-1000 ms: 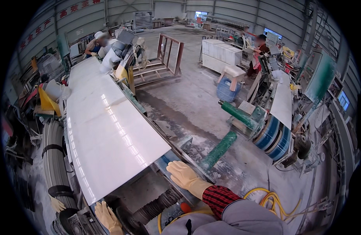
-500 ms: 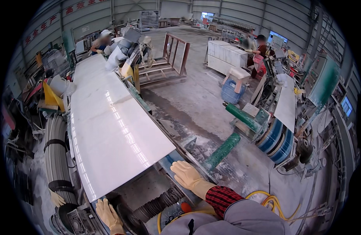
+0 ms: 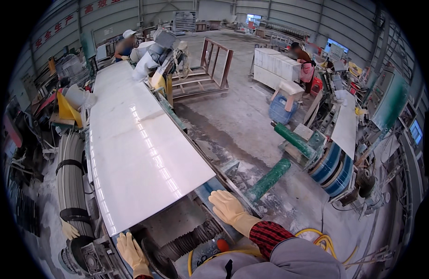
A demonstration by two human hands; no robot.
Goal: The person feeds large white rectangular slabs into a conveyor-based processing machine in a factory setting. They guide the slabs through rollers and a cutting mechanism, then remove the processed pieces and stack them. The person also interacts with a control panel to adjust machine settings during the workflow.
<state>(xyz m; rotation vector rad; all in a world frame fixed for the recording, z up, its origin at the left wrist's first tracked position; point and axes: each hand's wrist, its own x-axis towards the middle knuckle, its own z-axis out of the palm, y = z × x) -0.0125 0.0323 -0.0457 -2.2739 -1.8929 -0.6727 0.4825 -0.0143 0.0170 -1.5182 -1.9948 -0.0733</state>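
Observation:
A long glossy white slab [image 3: 144,153] lies flat along the machine bed, its near edge just ahead of both my hands. Wearing a cream rubber glove, my left hand [image 3: 132,253] rests beside the slab's near left corner on the blue frame, fingers spread and pointing forward. My right hand [image 3: 229,208], gloved alike, lies flat with fingers extended on the blue frame rail [image 3: 203,190], close to the slab's near right corner. Neither hand holds anything. Between them, a ribbed dark bellows [image 3: 193,242] crosses the opening in the frame.
A strapped bundle of grey strips [image 3: 71,176] stands at left, with another cream glove [image 3: 69,230] near it; whether a hand fills it cannot be told. Green cylinders [image 3: 269,180] jut out at right. Yellow hose [image 3: 324,239] coils on the floor. Two co-workers [image 3: 126,46] [image 3: 305,65] stand farther off.
The whole view has shifted slightly, so everything sits a little farther right. The far co-workers have changed posture. My hands keep their places on the frame, and the slab looks unmoved.

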